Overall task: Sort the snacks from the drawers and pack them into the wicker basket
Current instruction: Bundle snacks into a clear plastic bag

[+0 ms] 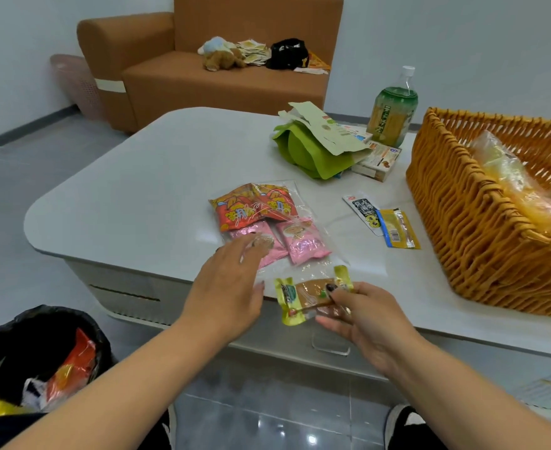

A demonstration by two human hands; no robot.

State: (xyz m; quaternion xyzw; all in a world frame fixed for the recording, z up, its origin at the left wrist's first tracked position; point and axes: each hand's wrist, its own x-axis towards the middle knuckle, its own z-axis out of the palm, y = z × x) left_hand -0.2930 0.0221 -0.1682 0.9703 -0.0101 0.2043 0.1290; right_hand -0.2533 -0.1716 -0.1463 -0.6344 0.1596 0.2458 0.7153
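A yellow-ended brown snack packet (pixel 313 295) was pinched in the right hand (pixel 365 323), probably for sorting; the left hand (pixel 227 287) lay flat-fingered, holding nothing, on a clear plastic bag of red and pink snack packets (pixel 264 222).

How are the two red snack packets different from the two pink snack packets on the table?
Colour: the red packets are red with yellow print; the pink packets are shiny pink.
Place: the red packets lie farther from the person, the pink packets nearer.
Contact: the left hand reaches over one pink packet and partly covers it; no hand is over the red packets.
Shared: all four appear to lie together inside one clear plastic bag on the white table.
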